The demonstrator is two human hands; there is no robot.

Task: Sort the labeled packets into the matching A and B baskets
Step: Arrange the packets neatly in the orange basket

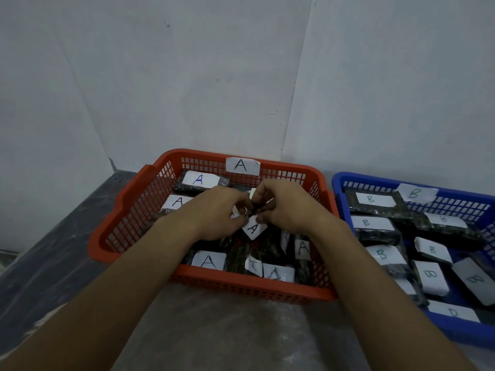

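An orange basket (pixel 128 210) with an A tag on its far wall holds several dark packets with white A labels. Both hands reach into its middle. My left hand (pixel 214 210) and my right hand (pixel 284 207) meet over a dark packet with an A label (pixel 253 228), fingers of both pinched on it. Which packet parts lie under the fingers is hidden. To the right, a blue basket (pixel 345 180) with a B tag holds several packets with B labels (pixel 375 199).
The baskets stand side by side on a grey, plastic-covered table (pixel 214 325) set in a corner of white walls. The table's left edge runs diagonally at the far left.
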